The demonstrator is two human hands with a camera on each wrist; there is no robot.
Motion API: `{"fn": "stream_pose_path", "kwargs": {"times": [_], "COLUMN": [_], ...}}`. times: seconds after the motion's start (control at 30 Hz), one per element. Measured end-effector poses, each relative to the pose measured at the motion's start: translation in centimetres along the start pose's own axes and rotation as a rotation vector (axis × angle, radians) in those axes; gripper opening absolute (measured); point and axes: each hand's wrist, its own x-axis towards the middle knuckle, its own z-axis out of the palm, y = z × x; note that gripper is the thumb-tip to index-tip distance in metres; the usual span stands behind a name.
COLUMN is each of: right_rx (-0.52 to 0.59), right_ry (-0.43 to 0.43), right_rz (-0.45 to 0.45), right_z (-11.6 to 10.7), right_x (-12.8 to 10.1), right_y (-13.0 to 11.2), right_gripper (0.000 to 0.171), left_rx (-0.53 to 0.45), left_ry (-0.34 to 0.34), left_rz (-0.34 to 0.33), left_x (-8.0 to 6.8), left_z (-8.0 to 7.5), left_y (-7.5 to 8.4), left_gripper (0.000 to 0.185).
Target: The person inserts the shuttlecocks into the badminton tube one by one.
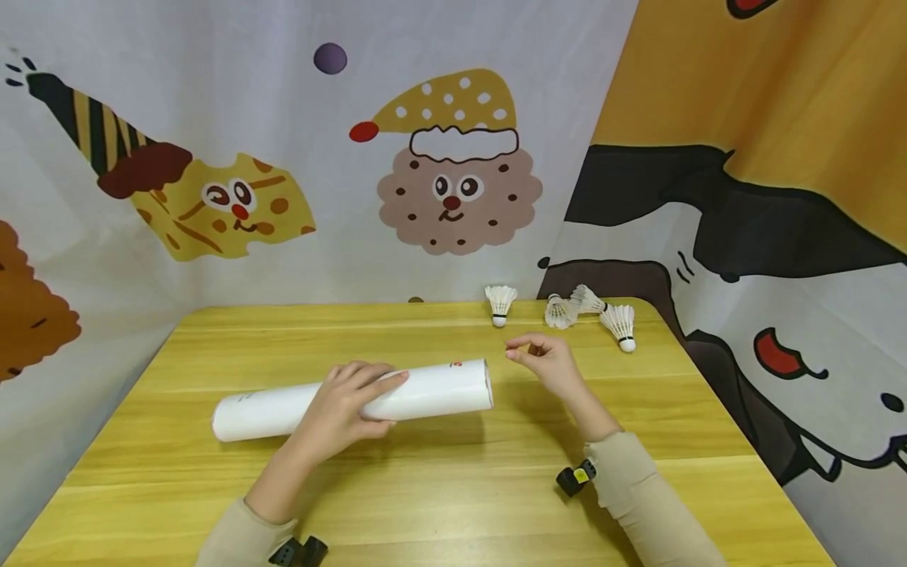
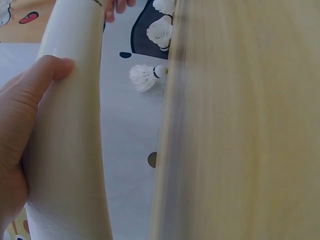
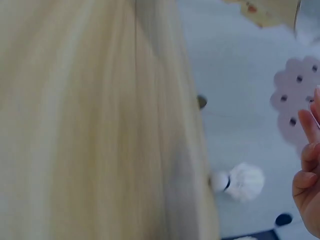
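A long white tube (image 1: pixel 397 395) lies on its side on the wooden table (image 1: pixel 453 496), its open end pointing right. My left hand (image 1: pixel 347 403) grips it around the middle, fingers over the top and thumb below; in the left wrist view the thumb (image 2: pixel 47 75) presses on the tube (image 2: pixel 70 145). My right hand (image 1: pixel 544 361) hovers just right of the open end, fingers loosely curled and holding nothing. Several white shuttlecocks lie at the table's far right edge: one upright (image 1: pixel 500 304), a pair together (image 1: pixel 567 309), and one nearest the corner (image 1: pixel 620 324).
Cartoon-printed cloth walls close in the table at the back, left and right. The left wrist view shows shuttlecocks (image 2: pixel 145 76) past the table edge (image 2: pixel 165 150); the right wrist view shows one (image 3: pixel 242 181) beside my fingers (image 3: pixel 306 185).
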Motion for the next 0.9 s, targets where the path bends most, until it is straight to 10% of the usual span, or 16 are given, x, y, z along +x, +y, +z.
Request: {"fn": "stream_pose_path", "kwargs": {"times": [0.3, 0.9], "right_rx": [-0.074, -0.260], "right_ry": [0.153, 0.065], "right_rz": [0.023, 0.112], "right_z": [-1.1, -1.6], "right_x": [4.1, 8.9], "right_y": [6.8, 8.5], "right_gripper": [0.023, 0.042], "left_rx": [0.003, 0.007], "left_ry": [-0.010, -0.001], "left_rz": [-0.006, 0.009], "left_x": [0.0, 0.0], "left_z": [0.0, 0.0], "left_y": [0.1, 0.0], "left_gripper": [0.070, 0.067]}}
